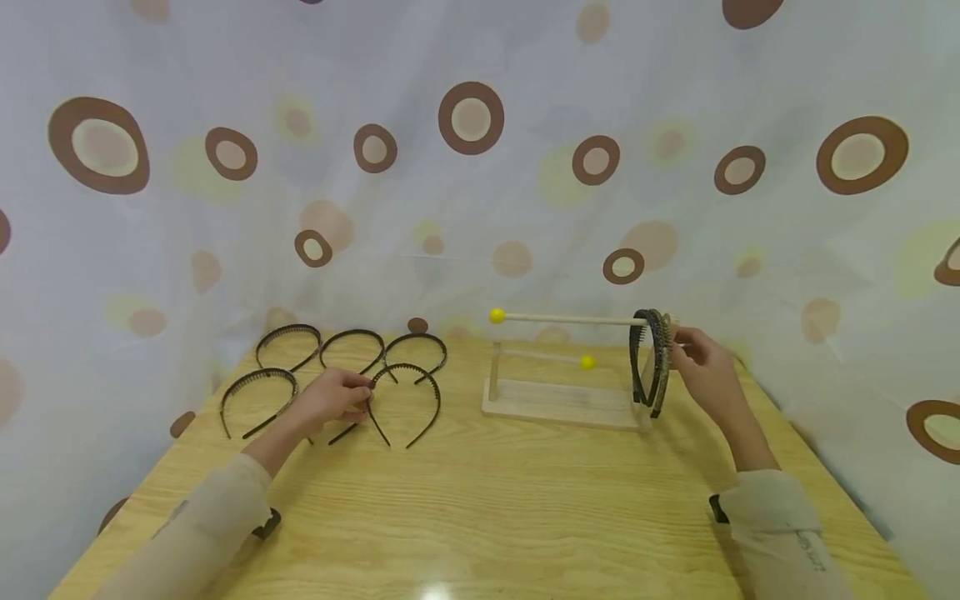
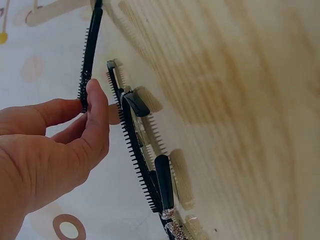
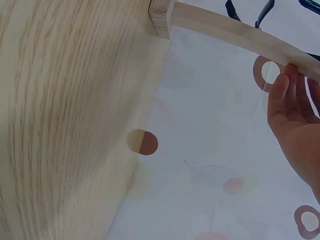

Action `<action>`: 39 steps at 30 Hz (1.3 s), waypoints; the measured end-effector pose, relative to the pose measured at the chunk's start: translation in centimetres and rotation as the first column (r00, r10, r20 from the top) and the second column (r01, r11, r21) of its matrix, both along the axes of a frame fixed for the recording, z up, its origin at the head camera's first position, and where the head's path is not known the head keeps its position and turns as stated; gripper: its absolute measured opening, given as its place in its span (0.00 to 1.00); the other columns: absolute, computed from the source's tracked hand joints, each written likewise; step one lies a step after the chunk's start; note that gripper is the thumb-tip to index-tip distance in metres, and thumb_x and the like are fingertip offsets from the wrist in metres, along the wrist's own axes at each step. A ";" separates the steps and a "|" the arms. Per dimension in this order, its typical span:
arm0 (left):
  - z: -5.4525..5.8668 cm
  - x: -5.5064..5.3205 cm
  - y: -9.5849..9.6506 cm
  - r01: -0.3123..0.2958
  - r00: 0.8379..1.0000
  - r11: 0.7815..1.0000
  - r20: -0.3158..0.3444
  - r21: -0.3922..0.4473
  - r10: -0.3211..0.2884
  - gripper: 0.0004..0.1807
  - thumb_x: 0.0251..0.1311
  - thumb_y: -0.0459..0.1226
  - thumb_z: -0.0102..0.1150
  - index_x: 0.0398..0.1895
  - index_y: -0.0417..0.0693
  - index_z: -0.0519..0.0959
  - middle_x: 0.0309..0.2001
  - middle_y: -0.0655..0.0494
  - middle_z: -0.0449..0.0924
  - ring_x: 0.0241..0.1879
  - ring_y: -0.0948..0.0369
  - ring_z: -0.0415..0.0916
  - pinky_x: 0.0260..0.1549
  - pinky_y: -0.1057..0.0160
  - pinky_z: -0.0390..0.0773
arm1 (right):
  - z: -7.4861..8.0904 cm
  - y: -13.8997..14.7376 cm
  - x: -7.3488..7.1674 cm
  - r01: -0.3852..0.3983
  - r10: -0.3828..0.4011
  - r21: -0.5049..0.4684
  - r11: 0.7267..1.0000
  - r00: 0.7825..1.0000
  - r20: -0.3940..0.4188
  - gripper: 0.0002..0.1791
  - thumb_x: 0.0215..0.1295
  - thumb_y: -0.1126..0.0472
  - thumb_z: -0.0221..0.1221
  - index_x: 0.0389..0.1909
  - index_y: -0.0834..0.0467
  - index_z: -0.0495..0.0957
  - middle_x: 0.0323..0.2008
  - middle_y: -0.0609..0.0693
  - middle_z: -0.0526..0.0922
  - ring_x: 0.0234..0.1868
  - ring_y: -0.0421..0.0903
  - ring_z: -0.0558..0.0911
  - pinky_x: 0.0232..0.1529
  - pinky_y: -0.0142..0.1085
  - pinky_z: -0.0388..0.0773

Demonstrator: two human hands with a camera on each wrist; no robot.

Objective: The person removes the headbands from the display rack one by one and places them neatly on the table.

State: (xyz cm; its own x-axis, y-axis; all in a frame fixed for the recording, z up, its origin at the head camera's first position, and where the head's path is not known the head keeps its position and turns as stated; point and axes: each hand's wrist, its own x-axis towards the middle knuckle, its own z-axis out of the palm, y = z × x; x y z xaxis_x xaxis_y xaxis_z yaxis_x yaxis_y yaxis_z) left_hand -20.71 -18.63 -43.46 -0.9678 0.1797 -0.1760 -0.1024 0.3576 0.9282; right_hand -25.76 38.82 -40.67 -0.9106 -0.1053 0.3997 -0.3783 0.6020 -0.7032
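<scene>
My left hand (image 1: 336,397) pinches a thin black toothed headband (image 1: 406,367) by one side, its band standing above the wooden table. In the left wrist view, the thumb and fingertips meet on this headband (image 2: 89,55). At the right, my right hand (image 1: 708,375) holds the upper part of the end post of a wooden stand (image 1: 558,403). Its fingertips lie against that post (image 3: 220,27) in the right wrist view; part of the grip is cut off by the frame. Several headbands (image 1: 660,375), dark and glittery, hang on the stand's upper rod beside this hand.
Several black headbands stand or lie at the left, including a front one (image 1: 258,375) and a back one (image 1: 352,333). The stand's rods end in yellow balls (image 1: 497,316). A dotted curtain (image 1: 420,192) hangs behind the table (image 1: 480,508).
</scene>
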 end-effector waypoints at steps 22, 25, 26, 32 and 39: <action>0.0 -2.0 -0.7 0.065 0.990 0.909 -0.087 -0.412 -0.111 0.16 0.77 0.37 0.52 0.51 0.31 0.82 0.23 0.49 0.79 0.25 0.59 0.72 0.44 0.51 0.77 | 0.2 0.2 0.0 0.003 -0.003 0.003 1.000 1.000 0.014 0.27 0.81 0.47 0.47 0.67 0.64 0.71 0.54 0.63 0.80 0.41 0.37 0.81 0.44 0.34 0.75; 0.8 -1.7 0.1 0.069 0.985 0.879 -0.107 -0.472 -0.134 0.18 0.77 0.38 0.52 0.54 0.30 0.82 0.27 0.47 0.82 0.27 0.58 0.76 0.45 0.49 0.79 | 0.3 0.3 0.0 0.000 0.000 0.004 1.000 1.000 0.017 0.27 0.82 0.48 0.47 0.67 0.64 0.71 0.54 0.63 0.80 0.41 0.38 0.81 0.45 0.34 0.75; 1.1 -1.5 0.4 0.070 0.982 0.868 -0.120 -0.492 -0.148 0.19 0.77 0.38 0.52 0.55 0.30 0.81 0.30 0.46 0.83 0.28 0.57 0.77 0.46 0.49 0.79 | 0.3 0.3 0.0 0.001 -0.001 0.004 1.000 1.000 0.019 0.27 0.82 0.48 0.47 0.68 0.64 0.71 0.54 0.63 0.79 0.41 0.38 0.81 0.45 0.34 0.75; 2.6 -0.4 3.5 0.048 0.944 0.854 -0.256 -0.518 -0.209 0.19 0.75 0.40 0.55 0.56 0.33 0.82 0.49 0.42 0.83 0.40 0.53 0.83 0.41 0.50 0.83 | 0.3 0.3 0.0 0.004 -0.004 0.001 1.000 1.000 0.028 0.28 0.81 0.46 0.47 0.68 0.63 0.70 0.55 0.63 0.79 0.41 0.37 0.80 0.45 0.34 0.75; 4.5 0.7 9.3 0.105 0.898 0.875 -0.333 -0.472 -0.288 0.17 0.75 0.42 0.56 0.56 0.41 0.83 0.45 0.53 0.84 0.40 0.59 0.81 0.38 0.56 0.82 | 0.0 0.0 -0.1 0.000 0.000 -0.002 1.000 1.000 0.030 0.28 0.81 0.46 0.47 0.68 0.64 0.71 0.54 0.63 0.80 0.41 0.38 0.81 0.45 0.34 0.75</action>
